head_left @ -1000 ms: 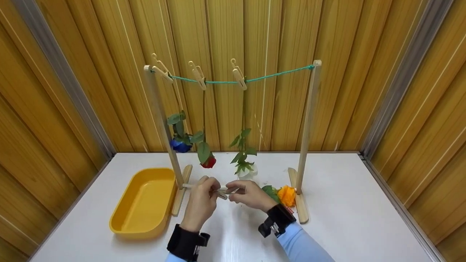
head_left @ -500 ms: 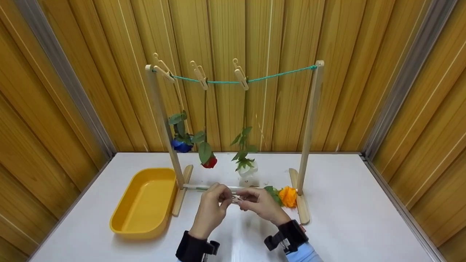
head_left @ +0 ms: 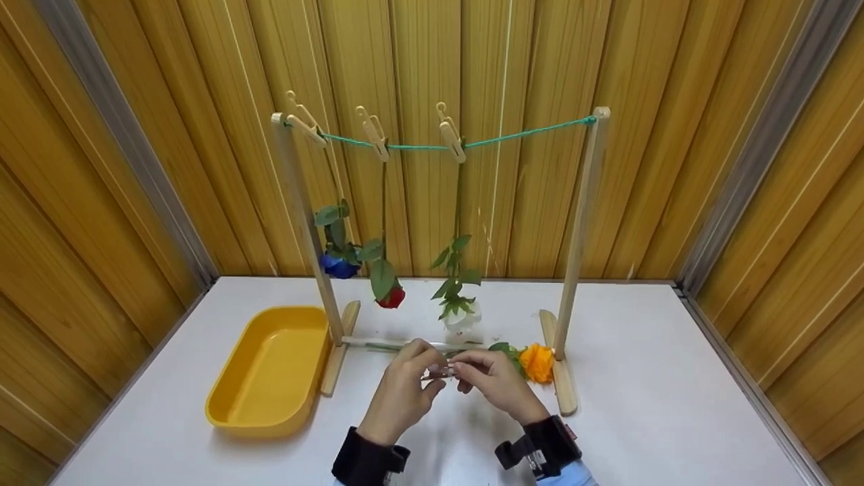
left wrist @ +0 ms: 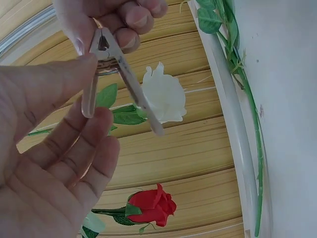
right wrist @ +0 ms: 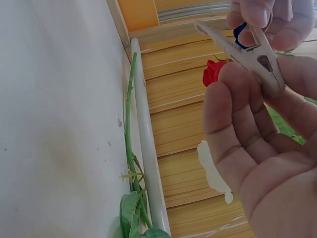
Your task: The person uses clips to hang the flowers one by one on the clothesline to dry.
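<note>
Both hands meet low in front of the rack around one pale clothespin (head_left: 442, 372). In the left wrist view, my left hand (head_left: 403, 388) pinches one leg of the clothespin (left wrist: 90, 96) between thumb and fingers; its other leg sticks out free. My right hand (head_left: 503, 386) grips the clothespin's nose end, clearer in the right wrist view, where the clothespin (right wrist: 262, 64) lies between thumb and fingers. Behind the hands, an orange rose (head_left: 538, 363) lies on the table, its green stem (left wrist: 258, 144) running along the rack's lower bar.
A teal cord (head_left: 520, 135) spans two wooden posts, with clothespins (head_left: 375, 135) holding a blue rose (head_left: 339, 266), a red rose (head_left: 391, 298) and a white rose (head_left: 463, 316) upside down. A yellow tray (head_left: 270, 378) stands left on the white table (head_left: 648, 378).
Both hands have shifted right and slightly nearer with the clothespin, which has turned between the fingers. The hanging roses and the orange rose stay put; the head view has tilted slightly.
</note>
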